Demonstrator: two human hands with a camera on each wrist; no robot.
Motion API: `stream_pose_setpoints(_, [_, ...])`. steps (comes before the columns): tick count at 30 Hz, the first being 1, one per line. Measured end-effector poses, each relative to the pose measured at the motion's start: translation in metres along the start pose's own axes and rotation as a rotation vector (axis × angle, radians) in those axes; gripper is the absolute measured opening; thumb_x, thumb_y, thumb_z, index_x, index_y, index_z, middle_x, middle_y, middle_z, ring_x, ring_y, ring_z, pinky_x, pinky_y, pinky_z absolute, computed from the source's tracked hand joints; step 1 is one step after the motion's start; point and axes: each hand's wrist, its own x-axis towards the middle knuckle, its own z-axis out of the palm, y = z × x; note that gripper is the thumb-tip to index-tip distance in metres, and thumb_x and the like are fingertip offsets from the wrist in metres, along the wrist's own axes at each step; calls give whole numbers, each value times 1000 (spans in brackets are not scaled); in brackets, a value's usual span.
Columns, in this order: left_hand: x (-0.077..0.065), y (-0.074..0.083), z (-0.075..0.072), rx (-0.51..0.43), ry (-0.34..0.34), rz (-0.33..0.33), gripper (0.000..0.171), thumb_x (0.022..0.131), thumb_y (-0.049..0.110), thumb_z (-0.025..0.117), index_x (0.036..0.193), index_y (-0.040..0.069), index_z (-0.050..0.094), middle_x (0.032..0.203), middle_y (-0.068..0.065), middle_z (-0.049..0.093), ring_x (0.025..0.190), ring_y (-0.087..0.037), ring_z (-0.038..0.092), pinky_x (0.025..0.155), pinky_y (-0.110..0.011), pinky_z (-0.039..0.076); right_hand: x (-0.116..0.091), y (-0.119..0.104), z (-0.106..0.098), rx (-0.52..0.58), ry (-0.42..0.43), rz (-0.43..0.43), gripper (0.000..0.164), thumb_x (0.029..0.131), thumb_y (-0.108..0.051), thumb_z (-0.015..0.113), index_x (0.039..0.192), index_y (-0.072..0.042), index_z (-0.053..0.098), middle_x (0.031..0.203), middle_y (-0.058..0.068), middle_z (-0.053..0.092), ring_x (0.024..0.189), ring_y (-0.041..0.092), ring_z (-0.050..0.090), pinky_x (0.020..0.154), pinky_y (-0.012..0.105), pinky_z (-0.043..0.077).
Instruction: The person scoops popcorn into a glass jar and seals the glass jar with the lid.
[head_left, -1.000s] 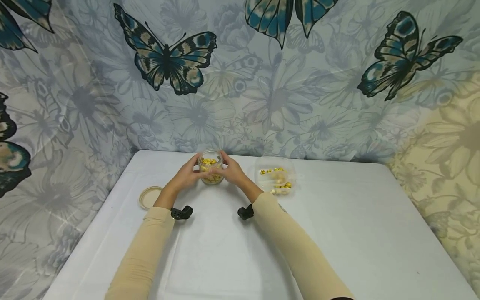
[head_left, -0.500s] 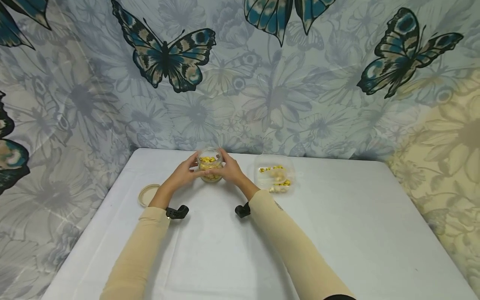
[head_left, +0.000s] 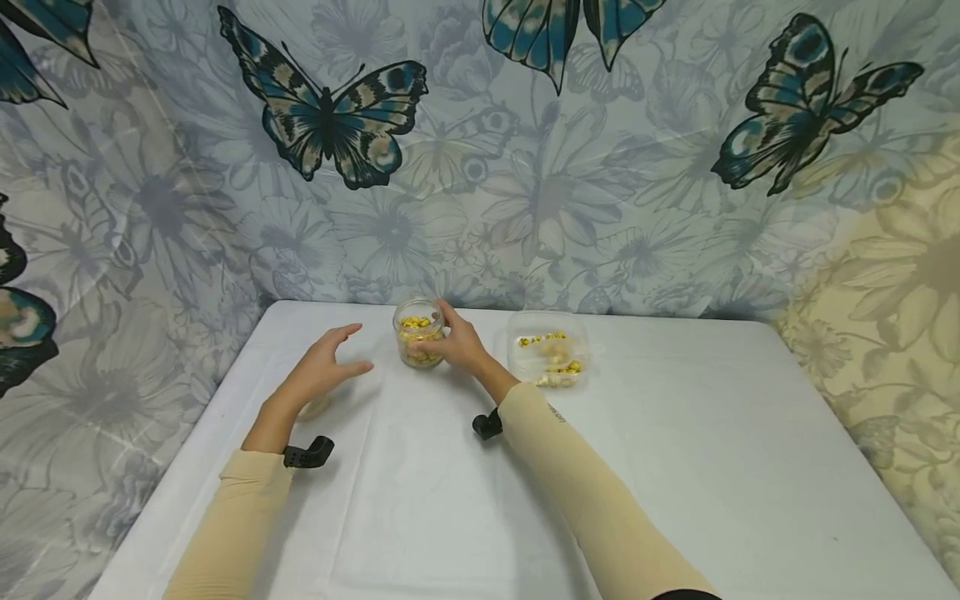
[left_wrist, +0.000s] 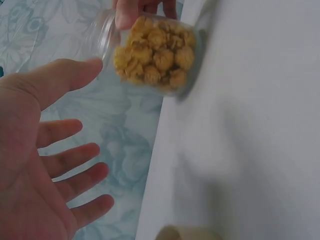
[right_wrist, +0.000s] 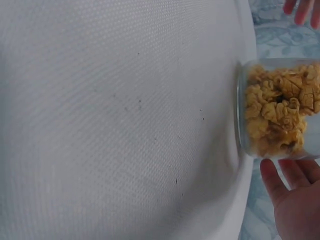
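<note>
A clear glass jar without its lid stands upright near the table's back edge, partly filled with golden popcorn. My right hand holds the jar from its right side, thumb in front and fingers behind. Off to the left, my left hand is spread and empty, apart from the jar. In the left wrist view its fingers are extended. Below that hand lies a round pale lid, mostly hidden by the wrist; its edge shows at the bottom of the left wrist view.
To the right of the jar stands a clear plastic container with some popcorn pieces in it. A white cloth covers the table. Behind it hangs a butterfly-patterned backdrop.
My left hand has let go of the jar and moved left and nearer, over the lid. My right hand stays on the jar, which keeps its place.
</note>
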Motion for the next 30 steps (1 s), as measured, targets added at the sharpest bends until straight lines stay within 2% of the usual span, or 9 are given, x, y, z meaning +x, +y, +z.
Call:
stream_pose_setpoints(3, [-11,-9,-4,30,1,-39,88,89,42,69,155,6,23,158,-26,20,144,-48,22,112,-67,26,0,1,-1,1,-2,2,95,77,-36,83,153,-19,30,143,9,53,134,30,48,112,50,39])
stream_pose_setpoints(4, [-15,-12,-5,43,0,-45,89,89,42,69,155,5,22,158,-28,19,141,-49,26,111,-67,27,0,0,-1,0,-5,3,96,77,-37,83,153,-18,29,143,10,52,134,30,47,112,50,39])
stream_pose_setpoints(7, [-25,-20,-7,73,0,-56,92,87,40,71,154,1,21,157,-30,18,140,-51,25,109,-69,28,-1,1,-2,-18,-18,0,96,77,-38,83,153,-18,28,142,12,53,134,31,48,111,50,40])
stream_pose_setpoints(13, [-41,-33,-14,75,18,-84,97,84,43,73,153,0,21,156,-32,15,141,-54,17,105,-73,28,-2,2,-2,-26,-18,-30,90,77,-38,83,150,-22,33,136,8,58,132,28,50,109,48,42])
stream_pose_setpoints(18, [-52,-48,-18,95,31,-89,102,81,47,75,151,-5,22,151,-36,18,136,-57,20,101,-75,30,-2,1,-2,-26,-5,-44,92,76,-38,83,150,-21,33,134,8,59,128,28,52,107,48,44])
stream_pose_setpoints(23, [-59,-63,-14,132,46,-103,106,75,51,78,148,-7,28,143,-39,27,128,-57,29,96,-73,35,-3,0,-2,-14,-6,-42,89,77,-36,83,150,-21,34,136,8,58,130,28,51,108,48,44])
stream_pose_setpoints(30, [-66,-68,-14,165,22,-124,106,76,45,80,147,-11,26,141,-41,28,127,-58,29,97,-72,36,-4,-1,-3,-11,-19,-13,96,77,-34,83,154,-18,28,143,11,53,135,30,47,111,49,41])
